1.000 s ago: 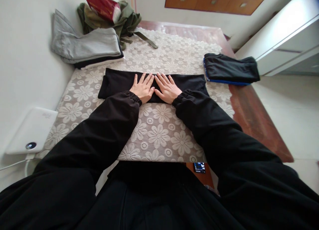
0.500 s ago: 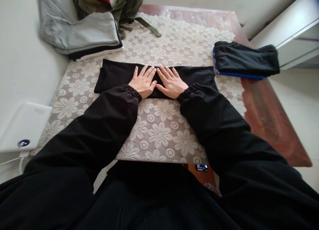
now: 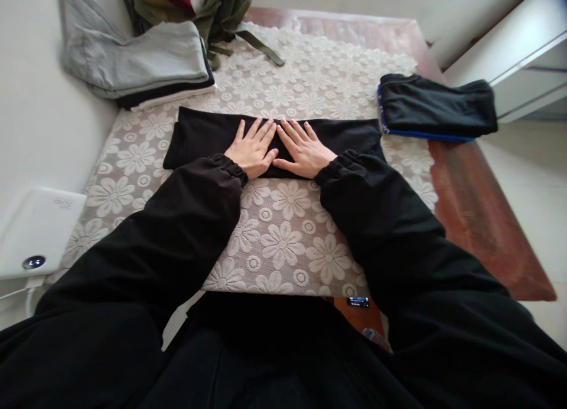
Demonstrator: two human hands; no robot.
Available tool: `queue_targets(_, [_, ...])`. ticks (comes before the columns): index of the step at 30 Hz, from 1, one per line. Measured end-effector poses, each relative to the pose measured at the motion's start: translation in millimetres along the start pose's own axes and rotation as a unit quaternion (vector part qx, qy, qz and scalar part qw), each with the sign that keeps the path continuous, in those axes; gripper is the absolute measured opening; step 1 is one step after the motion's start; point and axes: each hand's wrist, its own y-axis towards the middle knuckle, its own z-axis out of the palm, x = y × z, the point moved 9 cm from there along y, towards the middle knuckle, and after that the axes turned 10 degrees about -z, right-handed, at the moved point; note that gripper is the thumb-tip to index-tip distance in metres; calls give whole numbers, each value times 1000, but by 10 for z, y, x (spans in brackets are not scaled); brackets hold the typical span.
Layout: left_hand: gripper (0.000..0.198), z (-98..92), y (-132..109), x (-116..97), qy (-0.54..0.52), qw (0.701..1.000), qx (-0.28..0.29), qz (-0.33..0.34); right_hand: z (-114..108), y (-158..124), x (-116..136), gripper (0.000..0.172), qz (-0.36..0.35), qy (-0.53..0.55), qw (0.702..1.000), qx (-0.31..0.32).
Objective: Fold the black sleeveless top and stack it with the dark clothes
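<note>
Head view, the only one; left hand [image 3: 252,150] and right hand [image 3: 305,150] flat, fingers straight and a little fanned, gripping nothing; folded black garment [image 3: 201,136] under both palms, running out sideways past the fingers of each hand, on the lace cloth [image 3: 283,244]; risk, as I judge it: uneven pressure could skew the layers, or ruck the lace if it lies loose on the table [image 3: 482,214]; a shove to the right of the right fingers could nudge the dark folded pile [image 3: 438,105], close by the garment's end; a sweep of the left sleeve [image 3: 186,208] could catch the white device [image 3: 42,229], left of the left fingers and nearer the body; hidden: cloth under the palms, and the garment's near right part behind the right sleeve [image 3: 376,202]; black on black, fold edges hard to trace; garment's kind unclear; whether it touches the pile, cannot tell; cut off: green bag [image 3: 221,19] beyond the left fingers, at the top edge; small lit screen [image 3: 358,302] bodyward of the fingers, unreadable
</note>
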Motion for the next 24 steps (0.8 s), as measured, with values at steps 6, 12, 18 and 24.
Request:
queue_targets(6, [94, -3, 53, 146, 2, 998, 54, 45, -17, -14, -6, 119, -10, 16, 1000, 22])
queue_targets(12, [124, -34, 55, 200, -16, 996, 56, 67, -85, -60, -19, 126, -26, 30, 999, 22])
queue_targets(18, [133, -27, 66, 197, -14, 995, 56, 78, -74, -67, -46, 135, -34, 26, 999, 28])
queue_targets(24, [132, -10, 40, 187, 8, 993, 73, 91, -55, -64, -53, 136, -44, 20, 998, 29])
